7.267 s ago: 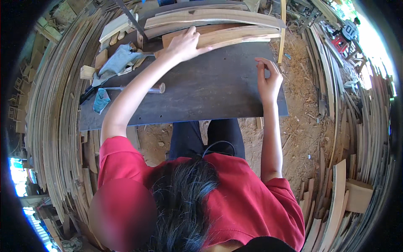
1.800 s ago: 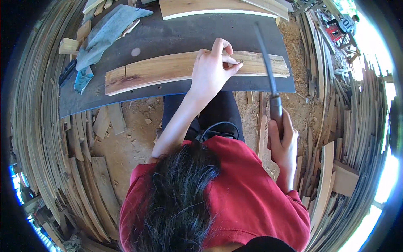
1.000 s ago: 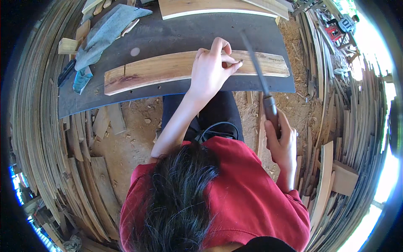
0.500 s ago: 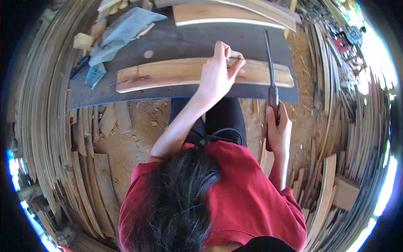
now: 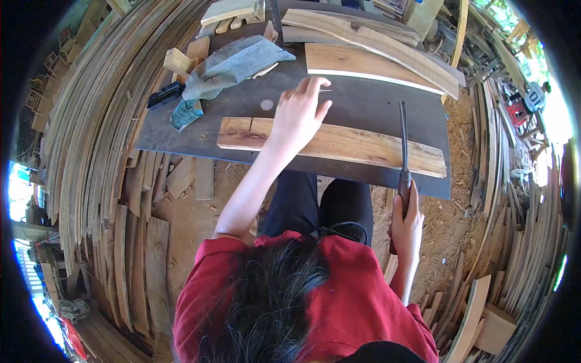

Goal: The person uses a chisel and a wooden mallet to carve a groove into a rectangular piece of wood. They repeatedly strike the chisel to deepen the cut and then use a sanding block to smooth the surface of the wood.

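My left hand reaches over the wooden board, thumb and forefinger apart. A small thin light thing shows by its fingertips; I cannot tell whether it is touched or what it is. The board lies flat along the near edge of the dark tabletop, with a dark line across its left part. On the right, my right hand is wrapped round the dark wooden handle of a long chisel-like tool. Its thin metal shaft points away from me and passes above the board's right part.
Curved wooden pieces are stacked at the table's far side. At far left lie a grey-blue cloth, a black object and a wooden block. Long timber strips stand left, with more planks at the right.
My left hand's pinch on a small gold-coloured piece has opened, and the hand has shifted left relative to the board. The view has shifted; the tool stays in my right hand.
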`<state>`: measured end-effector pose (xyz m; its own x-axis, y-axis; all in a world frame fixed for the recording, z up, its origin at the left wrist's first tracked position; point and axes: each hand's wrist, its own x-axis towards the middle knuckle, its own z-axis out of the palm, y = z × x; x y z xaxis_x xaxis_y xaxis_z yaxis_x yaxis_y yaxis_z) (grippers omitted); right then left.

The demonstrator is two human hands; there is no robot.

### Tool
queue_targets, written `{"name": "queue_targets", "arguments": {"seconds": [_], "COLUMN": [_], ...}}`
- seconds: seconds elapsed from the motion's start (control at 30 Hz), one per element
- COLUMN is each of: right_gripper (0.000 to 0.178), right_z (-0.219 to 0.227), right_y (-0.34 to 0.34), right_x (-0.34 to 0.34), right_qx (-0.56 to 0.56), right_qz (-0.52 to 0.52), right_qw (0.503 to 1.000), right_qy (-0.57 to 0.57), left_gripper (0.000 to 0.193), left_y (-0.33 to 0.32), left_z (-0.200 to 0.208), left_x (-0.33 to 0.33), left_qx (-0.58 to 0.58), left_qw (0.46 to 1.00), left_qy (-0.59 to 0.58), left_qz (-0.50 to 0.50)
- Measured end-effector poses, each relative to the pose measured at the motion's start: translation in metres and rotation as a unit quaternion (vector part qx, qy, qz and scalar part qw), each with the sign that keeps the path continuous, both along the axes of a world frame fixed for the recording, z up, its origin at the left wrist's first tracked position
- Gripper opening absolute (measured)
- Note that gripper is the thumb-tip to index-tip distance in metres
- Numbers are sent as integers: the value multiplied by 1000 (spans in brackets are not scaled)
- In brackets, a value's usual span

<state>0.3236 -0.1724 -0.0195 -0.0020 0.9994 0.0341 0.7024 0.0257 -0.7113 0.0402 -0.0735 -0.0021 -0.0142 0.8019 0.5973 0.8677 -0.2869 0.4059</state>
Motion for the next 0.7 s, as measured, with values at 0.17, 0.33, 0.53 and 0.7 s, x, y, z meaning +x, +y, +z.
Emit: {"name": "queue_targets", "arguments": {"seconds": [0.17,0.33,0.53,0.7], "right_gripper": [49,49,50,49], "right_z": [4,3,9,10], "right_y": [1,1,0,0], "right_x": [-3,-5,-11,-14], "right_qx": [-38,-29,-101,-47], "right_qz": [-15,-25,-44,-33], "right_qw": [999,998,994,998], "right_qy": [-5,-42,-8,3], "left_gripper": [26,20,72,68], "left_y": [-5,-5,5,20], "left_z": [13,32,32,2], "left_x": [-41,-115,-252,-320], "left_qx": [-20,54,57,-33], "left_qw": [1000,993,876,932], "left_qy": [-17,4,40,-67], "left_qz": [4,101,477,354]}}
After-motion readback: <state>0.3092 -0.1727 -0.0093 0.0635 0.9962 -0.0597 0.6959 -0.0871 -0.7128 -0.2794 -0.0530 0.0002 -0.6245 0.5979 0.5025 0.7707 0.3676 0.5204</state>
